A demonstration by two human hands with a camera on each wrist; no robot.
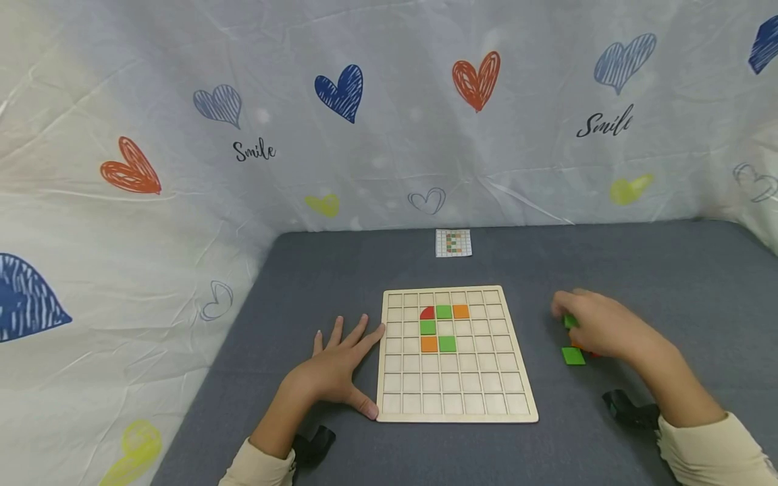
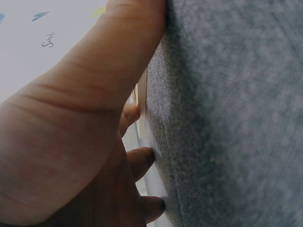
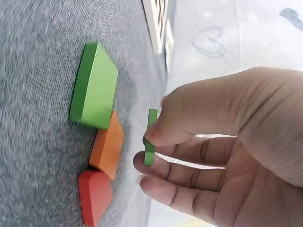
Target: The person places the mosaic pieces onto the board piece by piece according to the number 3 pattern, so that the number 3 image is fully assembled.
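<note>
- Wooden grid board (image 1: 457, 409) is lying flat on the grey cloth (image 1: 304, 283), holding six pieces.
- Second row from the far edge: red quarter-round piece (image 1: 427, 313), green square (image 1: 444, 312) and orange square (image 1: 461, 312) are sitting side by side.
- Third row: one green square is sitting just below the red; fourth row: an orange and a green are adjoining.
- Grid card (image 1: 453, 243) is lying beyond the board, near the white curtain (image 1: 389, 162) printed with hearts and "Smile".
- Left hand (image 1: 331, 371) is spreading its fingers apart, thumb and forefinger touching the board's left edge.
- Right hand (image 1: 598, 324) is pinching a green tile (image 1: 569, 321) between thumb and fingers, above the cloth.
- Below it, loose green (image 3: 94, 90), orange (image 3: 108, 146) and red pieces (image 3: 94, 194) are resting close together.
- A bare cloth strip is separating these from the board's right edge.
</note>
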